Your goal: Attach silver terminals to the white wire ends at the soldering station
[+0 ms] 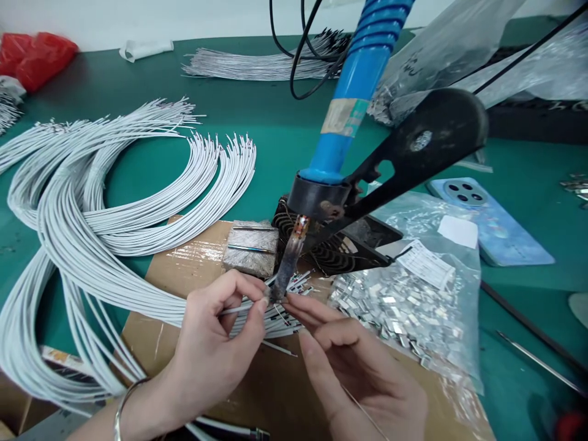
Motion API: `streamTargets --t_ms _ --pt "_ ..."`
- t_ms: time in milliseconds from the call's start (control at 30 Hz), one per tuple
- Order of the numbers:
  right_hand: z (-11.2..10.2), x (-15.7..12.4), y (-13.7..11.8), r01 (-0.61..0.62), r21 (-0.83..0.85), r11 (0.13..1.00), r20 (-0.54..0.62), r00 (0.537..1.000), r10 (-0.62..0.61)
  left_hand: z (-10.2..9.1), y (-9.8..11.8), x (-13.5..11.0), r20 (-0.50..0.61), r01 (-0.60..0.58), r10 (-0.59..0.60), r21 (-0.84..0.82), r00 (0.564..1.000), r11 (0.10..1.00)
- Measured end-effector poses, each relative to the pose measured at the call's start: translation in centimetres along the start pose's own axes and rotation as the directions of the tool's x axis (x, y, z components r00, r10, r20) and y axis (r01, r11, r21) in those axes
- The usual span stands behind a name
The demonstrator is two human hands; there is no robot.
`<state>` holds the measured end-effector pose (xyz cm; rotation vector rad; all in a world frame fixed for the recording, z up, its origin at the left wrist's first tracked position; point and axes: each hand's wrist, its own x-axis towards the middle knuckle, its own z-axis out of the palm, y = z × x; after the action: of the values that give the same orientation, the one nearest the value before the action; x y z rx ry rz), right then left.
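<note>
Wires [92, 202], white and cut to one length, sweep in a big curved bundle across the left of the green table [275, 128], with a red plastic bag [37, 55] at the far back corner. Their ends run onto a taped cardboard sheet [184, 263] near the front edge. The left hand [215, 343], a thin bracelet [122, 404] on its wrist, rests over that sheet with thumb and forefinger clamped on a single wire [239, 309], holding its stripped end just under the soldering iron tip [287, 269]. Behind the fingers sits a grey block [251, 245] with two thin metal pins lying on it. The soldering iron [353, 92] has a blue handle and hangs tilted in a black stand [413, 147], tip pointing down at the wire ends. The right hand [362, 373] meets the left from the other side, its thumb and forefinger pressed together right at the tip; what they pinch is too small to tell, though a thin strand [362, 413] crosses the palm. Just beside it lies a clear bag of small metal pieces [413, 306], and further right a blue phone [491, 220] lies face down.
</note>
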<state>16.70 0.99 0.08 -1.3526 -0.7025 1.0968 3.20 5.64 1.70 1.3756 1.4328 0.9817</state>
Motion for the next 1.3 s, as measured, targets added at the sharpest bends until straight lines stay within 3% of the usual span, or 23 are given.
streamTargets --t_ms 600,900,1067,1300 --pt "-0.26 0.01 -0.20 -0.048 -0.020 0.999 0.046 0.998 0.049 0.17 -0.05 0.21 -0.010 0.000 0.000 0.006 1.000 1.000" --pt "-0.70 0.57 0.53 0.037 -0.026 0.999 0.088 0.996 -0.035 0.19 -0.37 -0.23 -0.015 -0.008 0.008 -0.006 1.000 1.000" --pt "-0.28 0.32 0.31 0.008 -0.017 1.000 0.004 1.000 -0.008 0.12 -0.26 -0.11 -0.011 -0.010 0.010 -0.029 1.000 1.000" --pt "-0.35 0.20 0.29 0.010 -0.073 0.997 -0.004 1.000 -0.010 0.12 -0.05 -0.20 -0.009 0.009 -0.009 -0.026 1.000 1.000"
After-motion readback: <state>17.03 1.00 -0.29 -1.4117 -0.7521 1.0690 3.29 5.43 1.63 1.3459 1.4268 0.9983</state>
